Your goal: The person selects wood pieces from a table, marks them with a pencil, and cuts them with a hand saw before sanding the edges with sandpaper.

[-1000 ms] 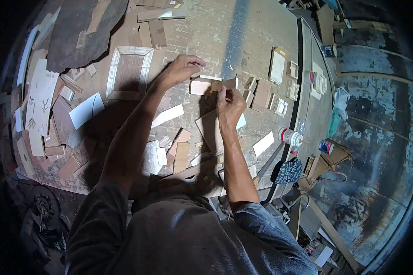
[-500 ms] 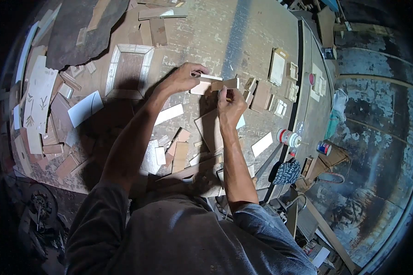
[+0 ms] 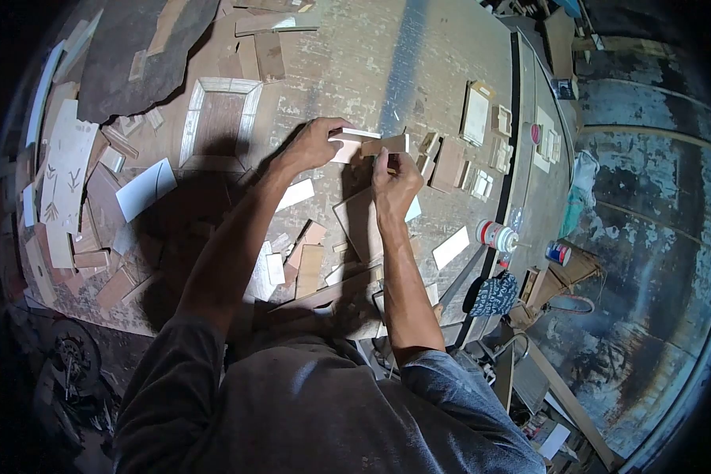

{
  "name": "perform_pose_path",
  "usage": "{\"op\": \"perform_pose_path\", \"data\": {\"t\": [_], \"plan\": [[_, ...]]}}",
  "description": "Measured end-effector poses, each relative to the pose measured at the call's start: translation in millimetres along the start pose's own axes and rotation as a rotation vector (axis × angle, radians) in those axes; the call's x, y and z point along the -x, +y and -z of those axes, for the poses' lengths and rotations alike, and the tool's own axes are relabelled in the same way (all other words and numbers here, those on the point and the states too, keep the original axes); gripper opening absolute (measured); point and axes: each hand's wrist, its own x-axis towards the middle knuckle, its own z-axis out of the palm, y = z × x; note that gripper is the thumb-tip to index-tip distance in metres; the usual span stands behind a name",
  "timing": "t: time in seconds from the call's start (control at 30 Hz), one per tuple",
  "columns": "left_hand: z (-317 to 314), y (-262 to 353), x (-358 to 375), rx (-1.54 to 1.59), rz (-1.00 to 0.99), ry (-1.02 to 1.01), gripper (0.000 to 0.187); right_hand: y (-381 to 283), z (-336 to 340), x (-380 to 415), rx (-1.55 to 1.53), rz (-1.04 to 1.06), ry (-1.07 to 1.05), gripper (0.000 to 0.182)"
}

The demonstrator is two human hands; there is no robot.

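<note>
My left hand (image 3: pixel 317 144) grips the left end of a light, thin-edged wooden piece (image 3: pixel 357 135) above the worktable. Close to its right end, my right hand (image 3: pixel 397 178) pinches a small brown wooden block (image 3: pixel 386 145). The two pieces meet or overlap between my hands; whether they are joined I cannot tell. Below them a flat wooden panel (image 3: pixel 359 225) lies partly in shadow. Just right of my right hand are small wood pieces and a brown board (image 3: pixel 449 164).
A wooden frame (image 3: pixel 222 123) lies left of my hands. Small box-like pieces (image 3: pixel 502 120) sit to the right. A white-and-red container (image 3: pixel 497 236) and a dark patterned cloth item (image 3: pixel 494 295) are near the table's right edge. Wood scraps (image 3: pixel 310 270) lie nearer my body.
My left hand has moved slightly down and its fingers have shifted on the light piece. My right hand and the brown block have barely moved.
</note>
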Motion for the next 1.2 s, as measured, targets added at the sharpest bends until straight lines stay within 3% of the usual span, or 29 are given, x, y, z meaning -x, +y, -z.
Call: {"op": "perform_pose_path", "data": {"t": [0.4, 1.2], "plan": [[-10.2, -28.4, -6.7, -0.003, -0.03, 0.07, 0.034, -1.4, -0.1, 0.0, 0.004, 0.024, 0.005, 0.026], [-3.7, -22.8, -1.5, -0.052, -0.002, 0.07, 0.034, 3.0, -3.2, 1.4, -0.029, 0.021, 0.002, 0.023]]}}
